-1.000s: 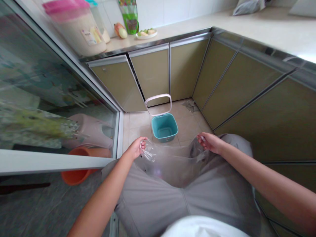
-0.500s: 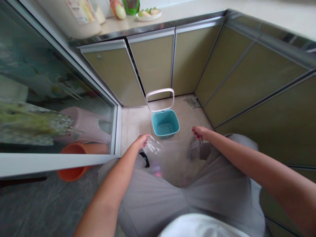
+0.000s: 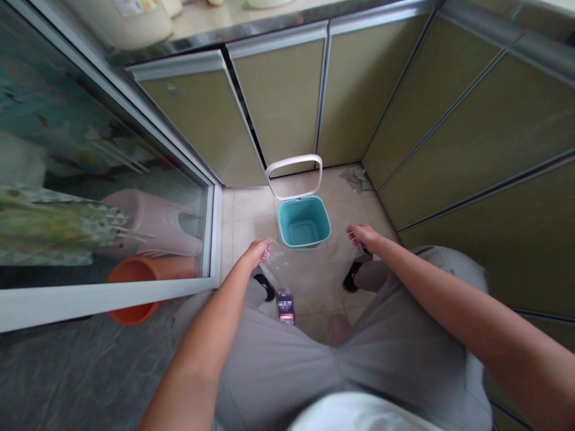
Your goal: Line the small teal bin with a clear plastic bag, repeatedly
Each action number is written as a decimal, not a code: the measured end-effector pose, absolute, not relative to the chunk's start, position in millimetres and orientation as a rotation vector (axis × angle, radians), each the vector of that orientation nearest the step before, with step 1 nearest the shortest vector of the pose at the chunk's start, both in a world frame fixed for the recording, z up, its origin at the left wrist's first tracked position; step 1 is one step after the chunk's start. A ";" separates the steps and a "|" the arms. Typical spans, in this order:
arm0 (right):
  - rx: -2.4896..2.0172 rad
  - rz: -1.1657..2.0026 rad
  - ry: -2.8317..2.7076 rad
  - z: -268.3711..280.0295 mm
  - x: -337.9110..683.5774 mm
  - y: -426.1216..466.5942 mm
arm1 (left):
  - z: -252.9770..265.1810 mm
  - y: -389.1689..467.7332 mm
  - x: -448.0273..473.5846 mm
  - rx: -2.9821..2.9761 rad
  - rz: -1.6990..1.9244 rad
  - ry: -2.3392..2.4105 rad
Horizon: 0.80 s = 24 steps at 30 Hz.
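A clear plastic bag [image 3: 287,257] is stretched between my hands, so thin that the floor shows through it. Closed fingers of my left hand [image 3: 259,252] pinch one side of it, and my right hand [image 3: 362,235] grips the other side. Just beyond them, on the tiles, stands a teal bin [image 3: 304,222], its inside bare. The bin's pale pink rim ring [image 3: 294,176] is tipped up at the back, near the cabinet doors. Both hands are apart from the bin, one to each side of its near edge.
Cabinets [image 3: 278,102] close off the back and right. A grey rag [image 3: 358,178] lies in the corner. At the left is a glass door frame [image 3: 216,233], with an orange bucket [image 3: 130,311] beyond it. A dark, blurred-out object [image 3: 286,306] is on the floor between my feet.
The view has tilted downward, so less of the counter shows. The plastic bag is drawn flatter between my hands, which have hardly moved. The bin stays put.
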State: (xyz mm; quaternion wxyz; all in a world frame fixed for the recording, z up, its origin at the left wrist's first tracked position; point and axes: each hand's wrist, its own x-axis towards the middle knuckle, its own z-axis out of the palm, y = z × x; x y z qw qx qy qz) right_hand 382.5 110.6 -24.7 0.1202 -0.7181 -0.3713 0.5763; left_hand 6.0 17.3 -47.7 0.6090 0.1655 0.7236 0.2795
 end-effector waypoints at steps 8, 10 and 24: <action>-2.128 1.620 -1.170 -25.6 383.6 113.3 | -36.8 21.2 5.5 0.394 0.649 1.795; -2.137 1.604 -1.190 -26.0 383.6 113.0 | -33.6 21.9 5.9 0.409 0.639 1.818; -2.191 1.108 -1.612 -18.4 379.5 124.6 | -37.3 24.6 -1.9 0.889 0.696 2.090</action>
